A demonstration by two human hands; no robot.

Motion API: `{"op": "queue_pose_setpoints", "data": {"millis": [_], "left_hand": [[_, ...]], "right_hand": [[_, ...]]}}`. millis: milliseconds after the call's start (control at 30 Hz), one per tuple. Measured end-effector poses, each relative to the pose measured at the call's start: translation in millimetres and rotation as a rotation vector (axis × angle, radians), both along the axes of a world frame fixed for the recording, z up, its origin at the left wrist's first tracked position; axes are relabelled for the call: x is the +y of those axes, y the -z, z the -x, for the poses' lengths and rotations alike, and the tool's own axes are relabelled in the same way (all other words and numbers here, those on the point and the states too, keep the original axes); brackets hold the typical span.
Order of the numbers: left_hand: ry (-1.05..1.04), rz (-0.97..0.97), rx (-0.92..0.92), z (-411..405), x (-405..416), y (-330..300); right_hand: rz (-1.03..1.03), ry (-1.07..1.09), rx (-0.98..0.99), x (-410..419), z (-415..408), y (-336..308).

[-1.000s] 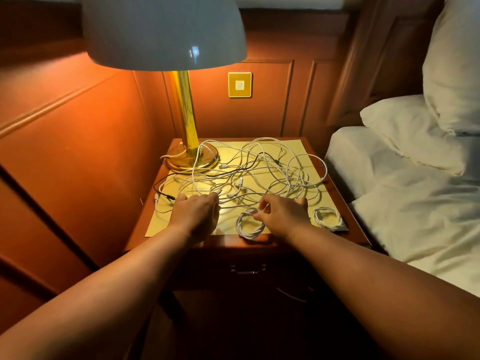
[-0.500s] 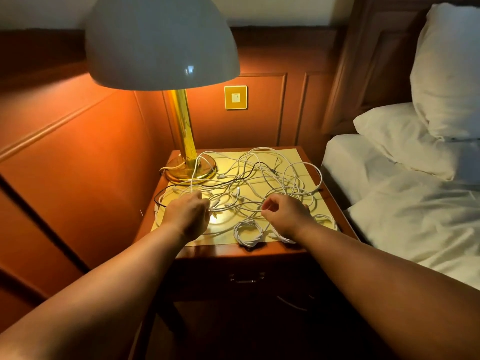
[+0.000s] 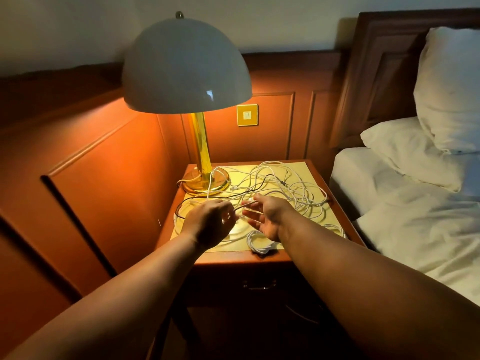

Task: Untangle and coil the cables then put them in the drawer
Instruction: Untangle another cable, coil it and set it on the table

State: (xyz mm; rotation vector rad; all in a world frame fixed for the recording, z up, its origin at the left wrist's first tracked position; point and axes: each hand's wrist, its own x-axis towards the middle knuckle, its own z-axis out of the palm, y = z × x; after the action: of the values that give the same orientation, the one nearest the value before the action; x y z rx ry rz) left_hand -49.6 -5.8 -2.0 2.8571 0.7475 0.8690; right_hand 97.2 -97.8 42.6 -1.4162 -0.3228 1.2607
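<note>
left hand [image 3: 210,222] pinches a white cable strand [image 3: 245,203] running right toward the spread fingers [image 3: 250,213] of the right hand [image 3: 267,216]; the tangle [image 3: 280,188] lies behind, toward the surface's back edge.

Cables [image 3: 291,188] on nightstand [image 3: 335,203], right of lamp [image 3: 200,152]
</note>
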Motion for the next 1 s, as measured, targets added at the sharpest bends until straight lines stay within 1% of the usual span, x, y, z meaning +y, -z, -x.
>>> {"op": "queue_pose_setpoints", "data": {"millis": [100,167,233,300,333,400,467,533,633,667,767,833,867,900,967,1000], "left_hand": [[0.003,0.126,0.020,8.1,0.6,8.5],[0.051,0.192,0.054,10.3,-1.7,10.9],[0.109,0.246,0.102,7.3,-5.7,8.9],[0.139,0.268,0.149,-1.1,-10.9,4.0],[0.141,0.234,0.167,-6.5,-13.4,0.6],[0.131,0.056,0.163,-19.2,-15.1,-4.9],[0.105,-0.091,0.127,-31.4,-12.7,-8.6],[0.091,-0.114,0.092,-43.8,-11.6,-11.9],[0.096,-0.041,0.075,-63.7,-17.6,-15.0],[0.121,0.012,0.073,-70.6,-20.1,-15.7],[0.229,0.299,0.100,-91.3,-27.6,-18.4],[0.224,0.485,0.133,-104.4,-31.2,-20.0],[0.201,0.608,0.124,-110.0,-33.6,-21.1],[0.182,0.750,0.079,-115.2,-35.9,-21.9],[0.164,0.984,-0.069,-124.7,-40.0,-21.8],[0.158,1.049,-0.130,-129.2,-41.2,-21.1]], "right_hand": [[-0.089,0.101,0.023,-5.2,-2.2,-6.7],[-0.129,0.159,0.020,-13.8,-7.1,-13.7],[-0.102,0.228,-0.015,-22.8,-14.7,-18.2],[-0.037,0.277,-0.108,-32.0,-24.3,-20.2],[-0.017,0.287,-0.137,-36.6,-28.3,-22.0],[0.007,0.264,-0.185,-47.0,-34.9,-26.6],[0.023,0.204,-0.327,-58.4,-40.9,-31.9],[-0.005,0.159,-0.516,-69.3,-46.3,-37.7],[-0.084,0.141,-0.704,-81.8,-57.5,-43.6],[-0.111,0.134,-0.759,-85.5,-62.0,-45.0],[-0.186,0.080,-0.896,-94.6,-76.7,-49.2],[-0.233,0.064,-0.895,-100.4,-86.5,-51.5],[-0.267,0.074,-0.848,-101.9,-90.8,-52.6],[-0.305,0.097,-0.760,-101.9,-94.6,-53.2],[-0.375,0.166,-0.494,-99.4,-100.7,-54.2],[-0.418,0.186,-0.348,-97.3,-102.9,-55.7]]}}
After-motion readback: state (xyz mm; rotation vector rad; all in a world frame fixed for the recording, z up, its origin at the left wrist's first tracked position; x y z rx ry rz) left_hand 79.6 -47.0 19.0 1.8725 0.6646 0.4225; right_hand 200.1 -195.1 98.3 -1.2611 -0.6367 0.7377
